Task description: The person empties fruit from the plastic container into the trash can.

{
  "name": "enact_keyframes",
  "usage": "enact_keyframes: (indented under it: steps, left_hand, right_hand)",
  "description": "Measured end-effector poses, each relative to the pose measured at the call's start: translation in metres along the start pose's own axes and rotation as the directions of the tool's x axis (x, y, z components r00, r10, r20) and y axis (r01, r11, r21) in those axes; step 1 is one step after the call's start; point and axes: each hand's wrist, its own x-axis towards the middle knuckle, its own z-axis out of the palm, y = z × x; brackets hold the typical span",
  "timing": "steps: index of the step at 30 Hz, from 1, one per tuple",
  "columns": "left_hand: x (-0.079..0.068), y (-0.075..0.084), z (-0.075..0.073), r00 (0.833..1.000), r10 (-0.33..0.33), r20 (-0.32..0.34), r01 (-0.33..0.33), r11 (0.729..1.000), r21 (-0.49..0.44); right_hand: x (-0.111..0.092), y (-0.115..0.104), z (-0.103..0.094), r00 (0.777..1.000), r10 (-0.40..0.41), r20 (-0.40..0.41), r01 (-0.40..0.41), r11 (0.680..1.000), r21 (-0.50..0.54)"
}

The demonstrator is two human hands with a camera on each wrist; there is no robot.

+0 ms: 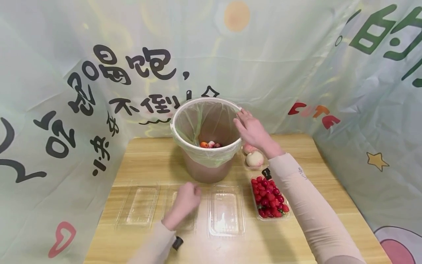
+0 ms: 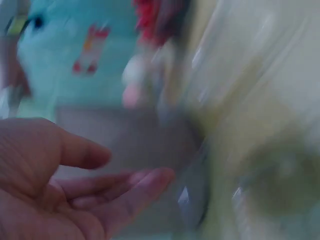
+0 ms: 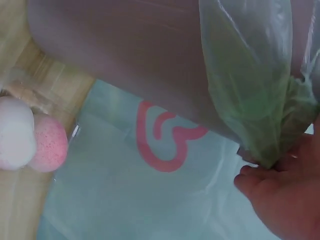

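A brownish bin (image 1: pixel 207 174) with a white rim stands toward the back of the table, lined with a thin green bag (image 1: pixel 212 160). Small round fruits (image 1: pixel 211 145), orange, pale and dark red, lie inside it. My right hand (image 1: pixel 255 131) holds the bin's right rim; in the right wrist view its fingers (image 3: pixel 250 180) are at the edge of the bag. Above the middle clear plastic tray (image 1: pixel 189 222) is my left hand (image 1: pixel 184 200), blurred. The left wrist view shows that hand's thumb and fingers apart, with nothing between them.
Two more clear plastic trays stand on the wooden table, one at left (image 1: pixel 136 207) and one at centre right (image 1: pixel 226 212). A clear box of red berries (image 1: pixel 270 198) sits at right, behind it peach-like fruits (image 1: pixel 255 159) in a clear container. Printed cloth (image 1: pixel 280 66) surrounds the table.
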Motion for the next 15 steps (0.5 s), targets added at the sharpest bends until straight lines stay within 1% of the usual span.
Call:
enact_keyframes:
  steps: [2,4,6,8,9,10,12,13,15]
  left_hand:
    - [0.013,0.0,-0.03,0.998,-0.004,-0.059,0.003,1.0,-0.026]
    - [0.027,0.002,-0.062,0.988,-0.01,-0.153,0.004,0.999,-0.039]
    - [0.04,0.006,-0.093,0.97,-0.015,-0.242,0.008,0.999,-0.031]
    - [0.052,0.012,-0.118,0.949,-0.016,-0.314,0.015,1.0,-0.006]
    - [0.057,0.016,-0.129,0.939,-0.008,-0.345,0.013,1.0,0.015]
    - [0.062,0.021,-0.138,0.932,-0.003,-0.362,0.013,1.0,0.025]
    - [0.073,0.031,-0.151,0.922,0.029,-0.387,-0.002,0.998,0.07]
    - [0.078,0.036,-0.156,0.918,0.046,-0.393,-0.01,0.996,0.092]
    - [0.088,0.046,-0.162,0.92,0.089,-0.382,-0.039,0.99,0.136]
  right_hand:
    - [-0.001,0.004,0.0,0.999,0.008,-0.034,-0.006,0.999,0.04]
    - [-0.002,0.01,-0.001,0.998,0.016,-0.068,-0.011,0.998,0.07]
    - [-0.003,0.017,-0.002,0.995,0.026,-0.097,-0.017,0.996,0.092]
    - [-0.005,0.026,-0.003,0.992,0.034,-0.123,-0.021,0.995,0.102]
    - [-0.006,0.03,-0.004,0.99,0.041,-0.136,-0.027,0.994,0.104]
    - [-0.007,0.035,-0.005,0.988,0.049,-0.144,-0.034,0.994,0.105]
    - [-0.009,0.046,-0.005,0.985,0.07,-0.155,-0.054,0.993,0.104]
    - [-0.01,0.052,-0.004,0.985,0.084,-0.154,-0.068,0.993,0.101]
    - [-0.013,0.064,-0.002,0.982,0.114,-0.149,-0.099,0.99,0.103]
